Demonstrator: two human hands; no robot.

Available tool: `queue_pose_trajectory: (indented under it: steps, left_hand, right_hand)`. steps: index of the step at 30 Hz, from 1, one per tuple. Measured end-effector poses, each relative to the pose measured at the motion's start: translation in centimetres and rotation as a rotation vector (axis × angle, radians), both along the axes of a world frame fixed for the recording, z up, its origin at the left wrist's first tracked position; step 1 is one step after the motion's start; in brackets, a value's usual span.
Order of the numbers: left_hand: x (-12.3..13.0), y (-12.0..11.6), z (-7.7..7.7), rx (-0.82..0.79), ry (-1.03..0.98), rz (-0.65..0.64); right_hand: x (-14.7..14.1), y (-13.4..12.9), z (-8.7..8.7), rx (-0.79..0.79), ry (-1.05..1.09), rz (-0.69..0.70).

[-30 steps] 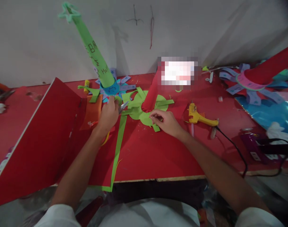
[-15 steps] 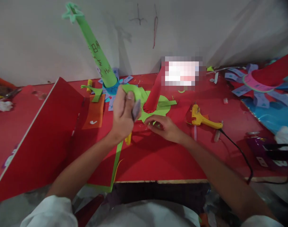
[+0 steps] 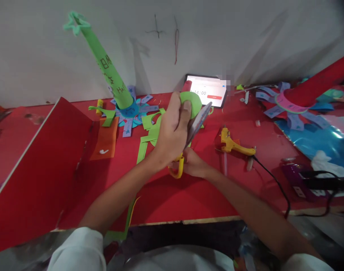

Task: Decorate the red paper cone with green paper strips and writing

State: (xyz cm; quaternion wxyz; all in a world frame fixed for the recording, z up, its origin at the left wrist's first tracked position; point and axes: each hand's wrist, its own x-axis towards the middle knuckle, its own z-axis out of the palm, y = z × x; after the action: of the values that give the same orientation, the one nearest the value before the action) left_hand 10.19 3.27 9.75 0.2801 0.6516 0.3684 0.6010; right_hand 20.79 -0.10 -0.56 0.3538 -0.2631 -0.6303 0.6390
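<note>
My left hand (image 3: 172,131) pinches a rounded green paper piece (image 3: 192,102) between thumb and fingers, above the table. Beside its thumb rise the blades of a pair of scissors (image 3: 199,124), pointing up and to the right. Below them hangs the yellow scissors handle (image 3: 179,171). My right hand (image 3: 194,163) is closed at this handle, its fingers partly hidden behind my left wrist. Under and behind my hands lie green paper cut-outs (image 3: 153,133). The red paper tube is mostly covered by my left hand.
A green paper tower (image 3: 109,71) stands back left, beside a standing red board (image 3: 39,169). Toward the right lie a yellow glue gun (image 3: 236,145) with its cord and another red tube (image 3: 324,84). A tablet (image 3: 217,96) leans on the wall.
My left hand has moved right across the view with the green paper piece and scissors. My right hand has left the green base and come to the yellow handle. The view has shifted slightly.
</note>
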Motion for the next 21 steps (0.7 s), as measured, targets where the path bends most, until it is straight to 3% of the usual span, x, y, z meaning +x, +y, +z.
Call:
queue_pose_trajectory:
  steps: [6,12,16,21]
  left_hand:
    - [-3.2,1.2,1.6,-0.047,0.039,0.018]
    - [-5.0,1.7,2.6,-0.116,-0.036,-0.032]
    - [-5.4,1.8,2.8,-0.124,-0.071,-0.071]
    - [-5.7,1.7,2.7,-0.076,-0.039,0.008]
  right_hand:
    - [-0.1,-0.2,0.3,-0.11,0.083,-0.035]
    - [0.8,0.1,0.8,0.038,-0.043,-0.28]
    - [1.2,0.2,0.1,0.025,0.014,-0.266]
    - [0.9,0.2,-0.2,0.065,0.145,-0.253]
